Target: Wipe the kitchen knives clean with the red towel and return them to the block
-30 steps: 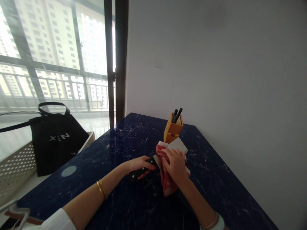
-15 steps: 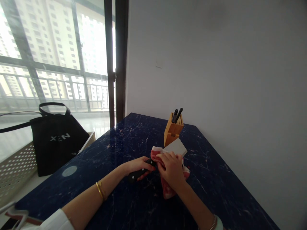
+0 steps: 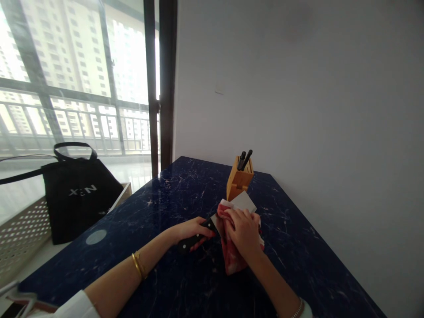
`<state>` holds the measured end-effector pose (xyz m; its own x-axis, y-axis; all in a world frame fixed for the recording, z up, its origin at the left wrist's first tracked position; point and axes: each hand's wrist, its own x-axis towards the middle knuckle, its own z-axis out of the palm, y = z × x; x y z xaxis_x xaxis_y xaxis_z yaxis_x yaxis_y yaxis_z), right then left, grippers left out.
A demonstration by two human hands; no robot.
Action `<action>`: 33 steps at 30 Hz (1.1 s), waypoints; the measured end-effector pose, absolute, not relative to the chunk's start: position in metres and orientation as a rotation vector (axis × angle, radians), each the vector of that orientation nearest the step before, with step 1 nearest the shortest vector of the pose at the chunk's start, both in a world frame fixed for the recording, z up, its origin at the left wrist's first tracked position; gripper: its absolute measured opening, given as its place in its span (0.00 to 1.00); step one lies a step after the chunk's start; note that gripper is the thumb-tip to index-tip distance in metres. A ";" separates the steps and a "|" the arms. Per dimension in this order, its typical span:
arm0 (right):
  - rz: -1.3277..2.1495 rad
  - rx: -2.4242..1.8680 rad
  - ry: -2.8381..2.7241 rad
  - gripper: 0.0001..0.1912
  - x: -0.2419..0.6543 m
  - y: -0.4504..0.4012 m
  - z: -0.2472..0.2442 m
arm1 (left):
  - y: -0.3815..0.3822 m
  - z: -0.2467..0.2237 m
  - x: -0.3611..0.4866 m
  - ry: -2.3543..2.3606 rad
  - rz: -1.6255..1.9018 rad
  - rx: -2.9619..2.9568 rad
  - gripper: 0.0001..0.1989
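A black-handled steel cleaver (image 3: pixel 192 241) is clenched by the left hand (image 3: pixel 194 231), its broad blade partly hidden by a slab of raw red meat (image 3: pixel 231 254). The meat is grasped by the right hand (image 3: pixel 243 230) on a dark blue marble counter (image 3: pixel 291 234), near a light wooden knife block (image 3: pixel 239 181).

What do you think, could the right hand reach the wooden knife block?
Probably yes. The right hand sits on the raw meat near the wooden knife block; only the knife blade lies between them, and looks easy to pass.
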<state>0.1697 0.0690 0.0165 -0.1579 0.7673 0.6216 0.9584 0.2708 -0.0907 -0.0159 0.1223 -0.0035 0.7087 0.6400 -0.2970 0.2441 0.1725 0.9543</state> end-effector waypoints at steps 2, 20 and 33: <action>-0.466 -1.594 -1.935 0.10 0.176 0.071 0.016 | 0.122 -0.003 -0.015 0.795 0.324 1.412 0.13; -0.664 -1.803 -1.722 0.11 0.221 0.091 0.013 | 0.120 -0.004 -0.010 0.806 0.359 1.432 0.14; -0.447 -1.454 -2.075 0.11 0.183 0.072 0.019 | 0.115 0.002 -0.013 0.773 0.342 1.433 0.13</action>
<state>0.1826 0.0720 0.0190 -0.2542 0.7463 0.6152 0.9335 0.3556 -0.0458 -0.0130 0.1152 0.0020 0.7181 0.6417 -0.2693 0.2328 0.1432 0.9619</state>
